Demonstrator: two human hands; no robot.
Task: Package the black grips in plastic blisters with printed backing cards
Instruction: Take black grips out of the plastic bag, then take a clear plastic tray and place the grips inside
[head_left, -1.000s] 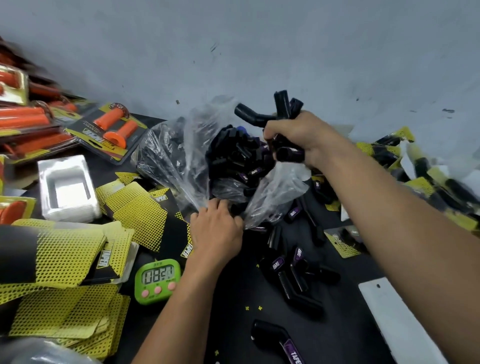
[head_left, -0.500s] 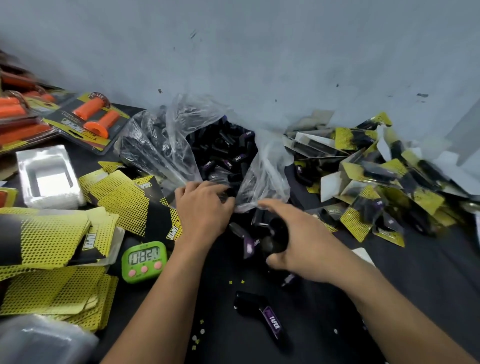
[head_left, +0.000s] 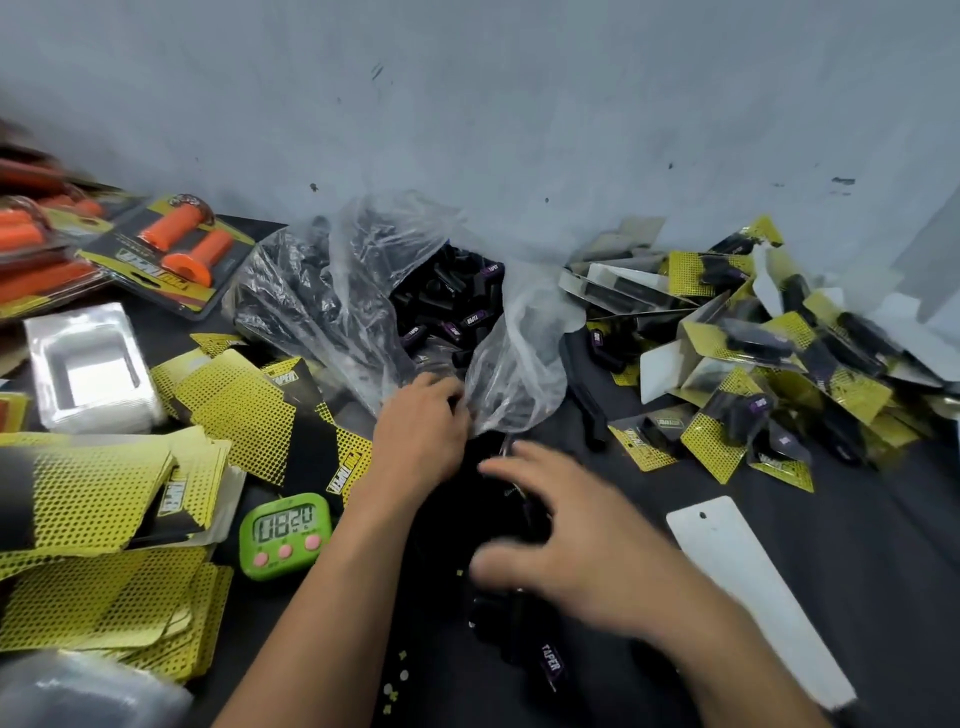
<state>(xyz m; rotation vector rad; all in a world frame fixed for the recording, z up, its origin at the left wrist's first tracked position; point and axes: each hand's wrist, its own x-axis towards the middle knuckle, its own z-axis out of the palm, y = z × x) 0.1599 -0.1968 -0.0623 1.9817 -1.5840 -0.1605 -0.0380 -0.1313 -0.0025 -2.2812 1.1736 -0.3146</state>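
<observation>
Grips: black grips (head_left: 449, 306) with purple labels fill a clear plastic bag (head_left: 332, 296), which lies with its mouth open on the dark surface (head_left: 857, 545) against the grey wall (head_left: 519, 104). A few more lie loose just right of the bag.
Left hand: the left hand (head_left: 421, 431) sits at the bag's near edge, its fingers (head_left: 441, 387) curled into the plastic and gripping it.
Right hand: the right hand (head_left: 582, 540) is motion-blurred and hovers over the surface just in front of the bag, fingers spread and holding nothing.
Loose grip: one TAPER-marked grip (head_left: 545, 662) lies on the surface beside the right wrist.
Cards: yellow-and-black backing cards (head_left: 88, 493) lie in loose stacks at the left. A white card (head_left: 753, 587) lies flat at the right.
Blisters: a stack of clear blisters (head_left: 88, 369) stands beyond the backing cards.
Timer: a green timer (head_left: 285, 535) sits between the cards and the left forearm, showing 08 20.
Packs: finished packs (head_left: 753, 374) are heaped at the right near the wall. Packs of orange grips (head_left: 176, 254) lie at the far left.
</observation>
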